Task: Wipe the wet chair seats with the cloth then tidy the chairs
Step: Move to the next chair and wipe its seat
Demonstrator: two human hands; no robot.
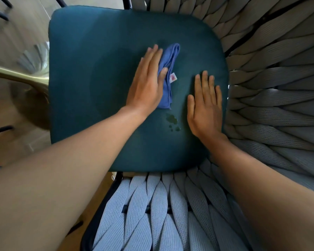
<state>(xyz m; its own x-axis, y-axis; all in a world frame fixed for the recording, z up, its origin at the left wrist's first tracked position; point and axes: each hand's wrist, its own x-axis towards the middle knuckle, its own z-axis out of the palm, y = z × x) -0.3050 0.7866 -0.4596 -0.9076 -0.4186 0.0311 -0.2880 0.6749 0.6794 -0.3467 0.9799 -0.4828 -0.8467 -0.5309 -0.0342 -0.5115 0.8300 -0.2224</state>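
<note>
The left hand [146, 82] lies flat, fingers straight, pressing the folded blue cloth [168, 75] onto the middle of the teal seat cushion [91, 73]. The right hand [205, 105] rests flat and empty on the cushion, just right of the cloth. Between the hands, nearer the wrists, sit what look like small dark water drops [172, 121]. Woven grey straps [272, 91] wrap the chair's back and side.

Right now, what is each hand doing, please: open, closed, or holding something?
Left hand: open and flat, pressing the cloth onto the seat cushion.
Right hand: open and flat on the cushion, holding nothing.
</note>
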